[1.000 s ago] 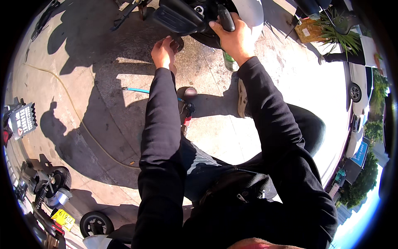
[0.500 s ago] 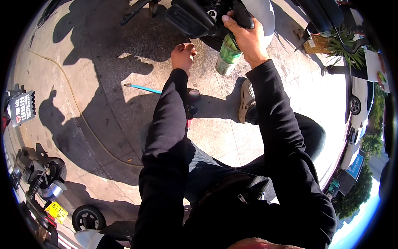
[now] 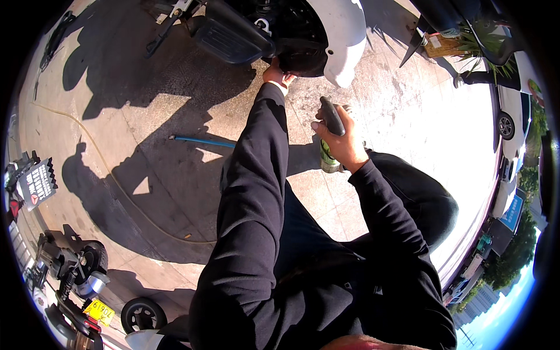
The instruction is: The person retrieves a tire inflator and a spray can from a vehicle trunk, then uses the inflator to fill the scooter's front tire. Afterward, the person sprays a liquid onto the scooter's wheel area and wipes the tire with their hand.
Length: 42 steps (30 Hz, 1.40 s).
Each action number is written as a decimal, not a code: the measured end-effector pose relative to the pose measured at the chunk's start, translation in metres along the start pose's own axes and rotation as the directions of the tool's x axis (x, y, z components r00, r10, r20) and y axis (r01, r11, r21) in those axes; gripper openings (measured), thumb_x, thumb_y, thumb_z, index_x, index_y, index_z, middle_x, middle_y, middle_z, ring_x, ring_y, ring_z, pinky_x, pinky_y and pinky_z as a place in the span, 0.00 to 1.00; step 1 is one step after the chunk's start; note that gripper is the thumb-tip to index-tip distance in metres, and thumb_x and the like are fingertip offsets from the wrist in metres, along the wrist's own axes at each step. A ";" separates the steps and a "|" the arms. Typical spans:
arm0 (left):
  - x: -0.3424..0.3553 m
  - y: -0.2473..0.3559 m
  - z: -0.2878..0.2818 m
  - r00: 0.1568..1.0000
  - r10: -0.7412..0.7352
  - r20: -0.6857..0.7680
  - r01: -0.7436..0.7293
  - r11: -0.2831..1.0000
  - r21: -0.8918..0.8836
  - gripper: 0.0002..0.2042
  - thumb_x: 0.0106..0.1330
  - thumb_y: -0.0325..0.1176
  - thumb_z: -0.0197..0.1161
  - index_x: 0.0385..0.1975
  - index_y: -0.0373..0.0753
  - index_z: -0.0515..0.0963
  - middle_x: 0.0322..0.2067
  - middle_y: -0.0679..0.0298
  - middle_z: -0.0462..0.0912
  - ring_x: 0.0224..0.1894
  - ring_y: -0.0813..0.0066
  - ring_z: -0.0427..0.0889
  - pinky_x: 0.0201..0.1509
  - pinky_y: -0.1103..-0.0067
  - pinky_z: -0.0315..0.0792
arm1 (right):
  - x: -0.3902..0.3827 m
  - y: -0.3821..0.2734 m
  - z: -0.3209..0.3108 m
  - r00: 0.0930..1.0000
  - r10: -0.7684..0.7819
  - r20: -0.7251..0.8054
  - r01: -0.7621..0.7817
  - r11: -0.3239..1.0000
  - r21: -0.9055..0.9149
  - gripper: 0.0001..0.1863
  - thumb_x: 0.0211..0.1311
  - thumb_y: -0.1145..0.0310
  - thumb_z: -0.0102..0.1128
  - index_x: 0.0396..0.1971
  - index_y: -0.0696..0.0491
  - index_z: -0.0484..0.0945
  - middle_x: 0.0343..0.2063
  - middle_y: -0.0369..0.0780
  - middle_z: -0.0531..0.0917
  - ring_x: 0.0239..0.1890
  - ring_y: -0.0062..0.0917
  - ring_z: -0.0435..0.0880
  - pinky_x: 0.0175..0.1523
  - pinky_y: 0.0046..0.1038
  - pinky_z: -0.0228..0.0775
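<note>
My left hand [image 3: 277, 76] reaches to the lower edge of a scooter's dark inner bodywork [image 3: 300, 58]. Its fingers look curled and partly hidden; what they hold, if anything, does not show. Beside it hangs a black ribbed footboard part [image 3: 233, 35], with a white body panel [image 3: 344, 41] to the right. Held lower, apart from the scooter, my right hand [image 3: 350, 140] is closed round what looks like a cordless power tool. The tool's black rounded end [image 3: 332, 115] sticks up past my thumb; its green body [image 3: 328, 158] shows below the hand.
A blue rod-like tool [image 3: 204, 141] lies on the paved ground, left of my forearm. A thin hose [image 3: 111, 166] curves across the left side. Another two-wheeler [image 3: 76, 262] and a loose wheel [image 3: 143, 315] are at the lower left. A boxed plant [image 3: 443, 45] stands far right.
My left hand has moved up and right to the scooter's lower edge. My right hand has drawn back toward me, bringing the tool away from the scooter. The whole view has shifted slightly.
</note>
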State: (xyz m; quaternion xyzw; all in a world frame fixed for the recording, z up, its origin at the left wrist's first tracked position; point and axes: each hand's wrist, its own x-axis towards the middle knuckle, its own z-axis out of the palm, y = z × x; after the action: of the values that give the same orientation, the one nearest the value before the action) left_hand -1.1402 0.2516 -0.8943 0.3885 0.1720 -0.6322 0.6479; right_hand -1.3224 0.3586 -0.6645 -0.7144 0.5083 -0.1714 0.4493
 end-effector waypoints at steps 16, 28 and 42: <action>-0.027 0.009 -0.065 0.990 -0.061 -0.129 0.093 0.962 0.259 0.24 0.77 0.47 0.47 0.63 0.35 0.63 0.59 0.57 0.75 0.60 0.59 0.76 0.63 0.63 0.69 | 0.070 0.022 0.042 0.991 0.095 -0.091 -0.119 0.943 -0.310 0.23 0.55 0.54 0.71 0.38 0.59 0.77 0.29 0.53 0.84 0.37 0.50 0.85 0.44 0.42 0.75; -0.002 0.019 -0.015 0.989 0.099 0.108 -0.123 0.960 0.251 0.22 0.79 0.45 0.47 0.66 0.42 0.66 0.61 0.57 0.72 0.61 0.57 0.75 0.68 0.59 0.69 | 0.031 0.043 0.036 0.989 0.151 0.004 -0.144 0.952 -0.270 0.23 0.56 0.53 0.70 0.36 0.58 0.77 0.30 0.53 0.83 0.38 0.49 0.84 0.46 0.43 0.74; -0.044 0.005 -0.053 0.962 -0.268 0.054 0.228 0.894 0.385 0.24 0.73 0.51 0.55 0.53 0.35 0.71 0.52 0.53 0.81 0.55 0.57 0.80 0.61 0.66 0.71 | 0.042 0.035 0.031 0.979 0.074 -0.191 -0.122 0.959 -0.254 0.20 0.57 0.56 0.71 0.31 0.56 0.74 0.25 0.50 0.82 0.32 0.49 0.83 0.39 0.43 0.74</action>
State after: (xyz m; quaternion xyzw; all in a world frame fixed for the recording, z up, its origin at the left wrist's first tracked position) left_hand -1.1279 0.3195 -0.8956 0.4461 0.0618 -0.7505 0.4837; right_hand -1.3034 0.3335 -0.7186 -0.7235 0.5998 -0.1430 0.3103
